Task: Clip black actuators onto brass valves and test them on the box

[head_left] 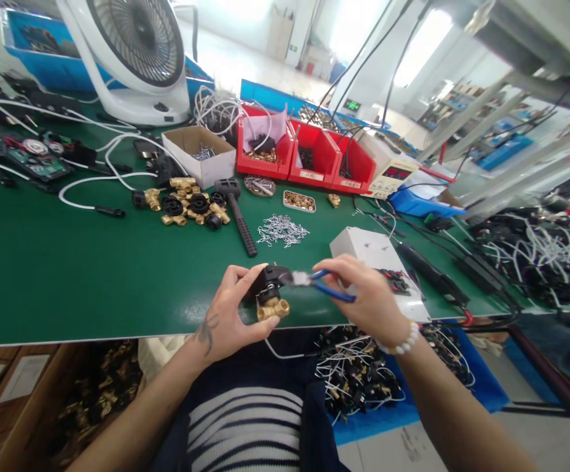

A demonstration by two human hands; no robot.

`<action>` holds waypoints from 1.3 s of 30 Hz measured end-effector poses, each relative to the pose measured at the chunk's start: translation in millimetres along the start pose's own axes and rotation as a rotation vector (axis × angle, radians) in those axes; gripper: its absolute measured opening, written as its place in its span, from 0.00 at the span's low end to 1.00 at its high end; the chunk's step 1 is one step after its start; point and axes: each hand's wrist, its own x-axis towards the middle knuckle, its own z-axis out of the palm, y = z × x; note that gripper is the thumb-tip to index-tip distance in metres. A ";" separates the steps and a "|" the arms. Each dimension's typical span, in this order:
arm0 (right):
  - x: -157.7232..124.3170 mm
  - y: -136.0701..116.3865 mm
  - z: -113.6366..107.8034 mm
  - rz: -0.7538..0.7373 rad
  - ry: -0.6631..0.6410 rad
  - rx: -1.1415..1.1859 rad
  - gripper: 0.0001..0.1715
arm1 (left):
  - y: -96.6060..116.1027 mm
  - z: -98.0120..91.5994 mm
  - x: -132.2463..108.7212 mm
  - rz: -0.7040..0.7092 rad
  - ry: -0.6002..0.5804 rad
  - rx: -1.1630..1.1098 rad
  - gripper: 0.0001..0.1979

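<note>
At the front edge of the green table (132, 282), my left hand (233, 305) grips a valve with a black actuator housing (271, 275) and a brass body (272, 309). A white cable (282, 356) hangs below it. My right hand (368, 295) is closed round blue-handled pliers (334, 287), whose metal jaws touch or nearly touch the housing's right side. Whether the jaws hold anything is too blurred to tell. Beyond my hands lies a heap of small metal clips (283, 229), with a black hammer (239, 216) to its left.
Brass valve bodies with black caps (199, 203) are piled left of the hammer. Red bins (309, 157), a cardboard box (201, 154) and a white fan (137, 52) line the back. A grey box (368, 246) stands right. Below, a blue crate (378, 419) holds cabled parts.
</note>
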 end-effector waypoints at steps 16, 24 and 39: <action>-4.4 0.1 5.0 0.033 0.374 -0.047 0.09 | 0.1 1.6 1.1 0.025 0.022 0.022 0.35; -4.0 -0.4 -2.2 0.136 0.446 -0.026 0.08 | 1.2 1.3 0.2 0.027 0.011 0.031 0.35; -3.5 -3.9 -0.5 -0.043 -0.055 -0.182 0.11 | -0.3 3.0 1.3 0.010 -0.001 0.036 0.36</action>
